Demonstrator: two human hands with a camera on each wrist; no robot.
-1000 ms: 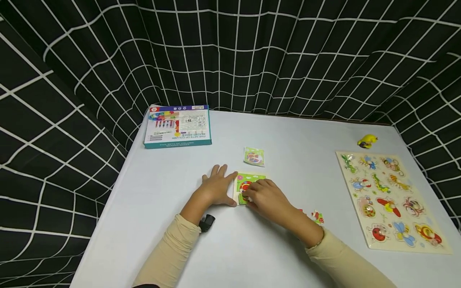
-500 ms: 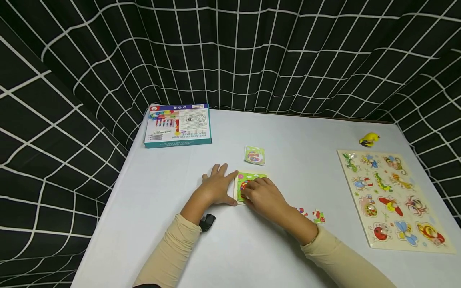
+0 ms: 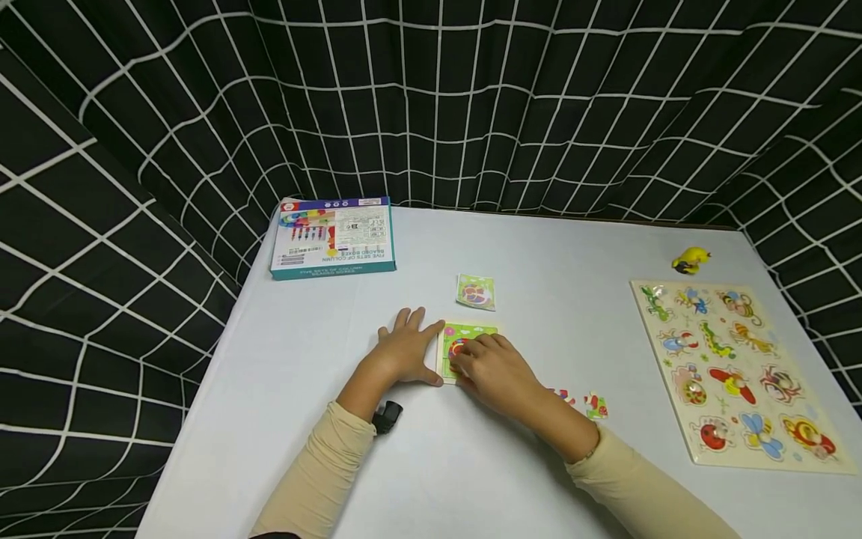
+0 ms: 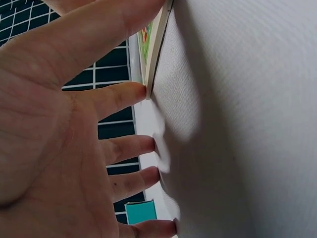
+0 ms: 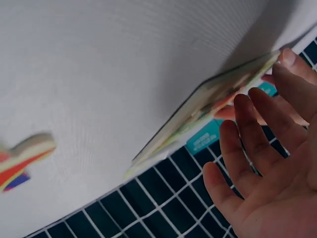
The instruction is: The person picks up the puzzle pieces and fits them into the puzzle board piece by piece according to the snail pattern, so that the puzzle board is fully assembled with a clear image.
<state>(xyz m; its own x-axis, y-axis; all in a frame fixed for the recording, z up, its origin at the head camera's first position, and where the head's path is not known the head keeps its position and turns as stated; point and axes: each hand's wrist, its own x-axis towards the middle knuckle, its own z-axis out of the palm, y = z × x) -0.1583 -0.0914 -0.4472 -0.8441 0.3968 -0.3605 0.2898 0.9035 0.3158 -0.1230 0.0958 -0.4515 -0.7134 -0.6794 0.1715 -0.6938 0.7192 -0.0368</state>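
Observation:
A small square jigsaw board point(image 3: 450, 332), green with a red round picture, lies on the white table. My left hand point(image 3: 402, 355) spreads its fingers on the tabletop; its thumb and index fingertip touch the board's left edge, seen also in the left wrist view as a pale wooden rim point(image 4: 157, 49). My right hand point(image 3: 497, 373) is bent over the board with fingertips on its lower left part, covering its right side. In the right wrist view those fingers point(image 5: 242, 119) are loosely bent beside the board point(image 5: 193, 111).
Loose jigsaw pieces point(image 3: 595, 406) lie right of the right forearm. A picture card point(image 3: 475, 292) sits beyond the board. A flat box point(image 3: 333, 239) stands back left; an insect peg puzzle point(image 3: 741, 378) and a yellow toy point(image 3: 691, 260) are at right. A black gridded curtain point(image 3: 465, 105) surrounds the table.
A green piece that stood tilted under my right fingertips one second ago now lies flat in the board. The right hand has shifted slightly left; my left hand has stayed put.

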